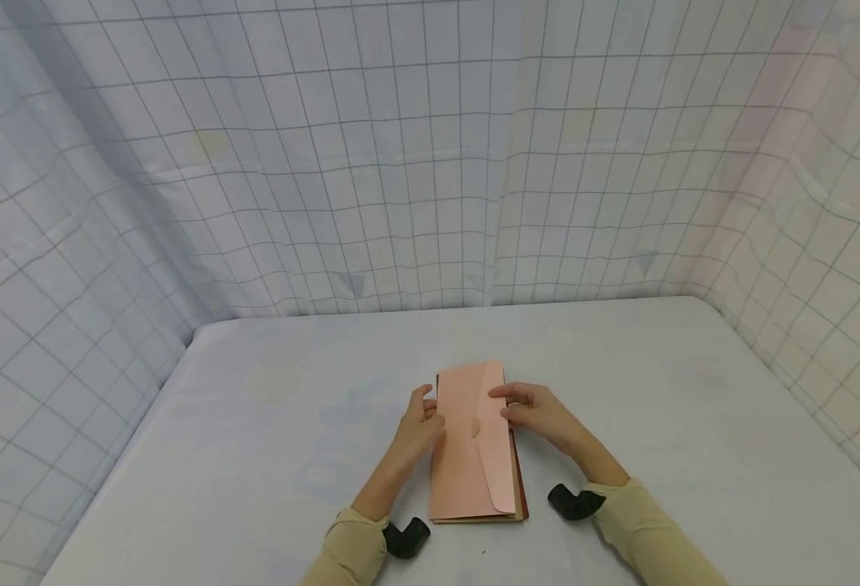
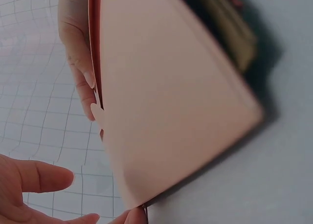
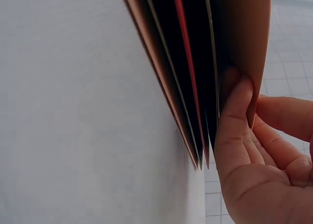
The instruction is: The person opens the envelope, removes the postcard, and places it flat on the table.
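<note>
A stack of peach and brown envelopes (image 1: pixel 466 472) lies upright-wise on the white table, the top one peach with a side flap and a small rounded tab. At its left edge, my left hand (image 1: pixel 415 435) touches the envelope; in the left wrist view one fingertip meets a corner while another finger (image 2: pixel 49 176) stands apart. My right hand (image 1: pixel 543 415) pinches the right edge of the top envelope. From the right wrist view, its fingers (image 3: pixel 234 141) reach under that raised layer (image 3: pixel 249 38), and several layered edges, one red, show beneath.
The table (image 1: pixel 254 456) is covered with white cloth. Grid-patterned white curtains (image 1: pixel 430 187) hang behind it and at both sides. A black curved piece (image 1: pixel 408 539) sits at the left cuff, another (image 1: pixel 574 503) at the right cuff.
</note>
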A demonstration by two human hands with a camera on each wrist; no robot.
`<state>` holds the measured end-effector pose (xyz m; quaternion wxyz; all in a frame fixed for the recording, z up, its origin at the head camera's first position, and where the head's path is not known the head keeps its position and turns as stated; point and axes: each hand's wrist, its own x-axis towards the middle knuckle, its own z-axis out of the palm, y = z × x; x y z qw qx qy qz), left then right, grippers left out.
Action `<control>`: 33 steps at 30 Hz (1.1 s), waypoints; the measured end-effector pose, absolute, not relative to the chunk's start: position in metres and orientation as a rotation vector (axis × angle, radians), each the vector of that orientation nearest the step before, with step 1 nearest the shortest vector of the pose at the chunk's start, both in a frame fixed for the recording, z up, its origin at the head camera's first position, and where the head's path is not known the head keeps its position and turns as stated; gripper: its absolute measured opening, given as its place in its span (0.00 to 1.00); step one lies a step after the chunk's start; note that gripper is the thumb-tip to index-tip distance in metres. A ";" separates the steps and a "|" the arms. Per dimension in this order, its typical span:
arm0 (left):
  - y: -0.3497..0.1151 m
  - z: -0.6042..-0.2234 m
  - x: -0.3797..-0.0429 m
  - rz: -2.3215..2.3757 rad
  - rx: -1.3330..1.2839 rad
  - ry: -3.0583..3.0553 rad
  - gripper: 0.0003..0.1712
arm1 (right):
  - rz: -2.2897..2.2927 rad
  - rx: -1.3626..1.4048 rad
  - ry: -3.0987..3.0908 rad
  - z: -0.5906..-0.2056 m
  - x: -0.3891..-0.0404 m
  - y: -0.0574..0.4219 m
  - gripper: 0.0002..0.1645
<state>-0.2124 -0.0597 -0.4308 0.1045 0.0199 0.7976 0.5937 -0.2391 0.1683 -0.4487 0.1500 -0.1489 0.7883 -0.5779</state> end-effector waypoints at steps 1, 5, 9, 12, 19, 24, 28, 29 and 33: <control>-0.060 -0.431 -0.212 1.752 0.058 2.355 0.39 | -1.664 -0.423 2.269 -0.448 -0.239 0.168 0.23; -0.059 -0.429 -0.211 1.769 0.070 2.373 0.39 | -1.686 -0.406 2.280 -0.445 -0.238 0.166 0.23; -0.058 -0.428 -0.210 1.800 0.079 2.389 0.38 | -1.711 -0.398 2.289 -0.442 -0.238 0.165 0.22; -0.057 -0.428 -0.211 1.825 0.075 2.391 0.36 | -1.717 -0.398 2.302 -0.441 -0.238 0.166 0.22; -0.054 -0.427 -0.214 1.878 0.081 2.380 0.31 | -1.719 -0.417 2.317 -0.438 -0.239 0.168 0.22; -0.056 -0.427 -0.214 1.897 0.114 2.333 0.29 | -1.735 -0.424 2.303 -0.436 -0.238 0.169 0.22; -0.059 -0.428 -0.214 1.902 0.138 2.265 0.29 | -1.738 -0.419 2.298 -0.437 -0.238 0.171 0.22; -0.060 -0.428 -0.214 1.910 0.150 2.250 0.29 | -1.735 -0.420 2.302 -0.437 -0.238 0.171 0.22; -0.061 -0.432 -0.216 1.949 0.204 2.184 0.28 | -1.731 -0.429 2.318 -0.436 -0.237 0.172 0.22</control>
